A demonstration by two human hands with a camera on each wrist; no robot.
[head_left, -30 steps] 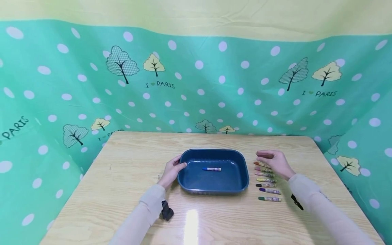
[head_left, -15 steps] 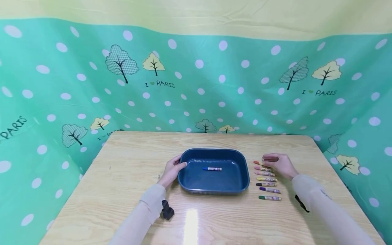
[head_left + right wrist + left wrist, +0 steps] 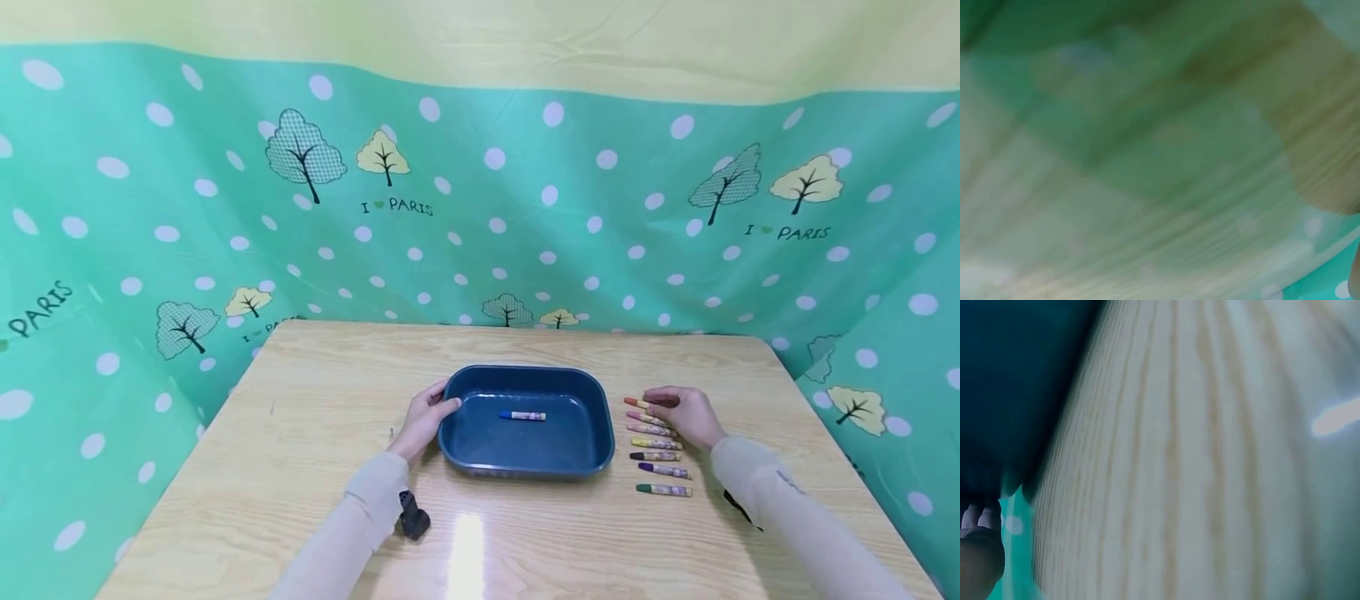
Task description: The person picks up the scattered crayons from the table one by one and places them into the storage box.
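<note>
Grips the dark blue tray by its left side with the left hand, with the thumb over the rim and the other fingers outside. On the floor of the tray, near the middle: a blue crayon, lying flat with its tip to the left.

Reaches to the orange crayon with the right hand, with bent thumb and fingers about its right end, on the table to the right of the tray. Cannot tell from the head view, with that end hidden, whether to call them clamped on it or only close around it (nor from the right wrist view, blurred throughout).

Nearer in the same row, with tips to the left: two pink crayons, a yellow crayon, a black crayon, a purple crayon and a green crayon, lying roughly parallel.

Beneath everything, a pale wooden table with a bright streak of reflected light; just beside the left sleeve, a small black device. Behind, a green curtain with white dots, trees and printed lettering.
</note>
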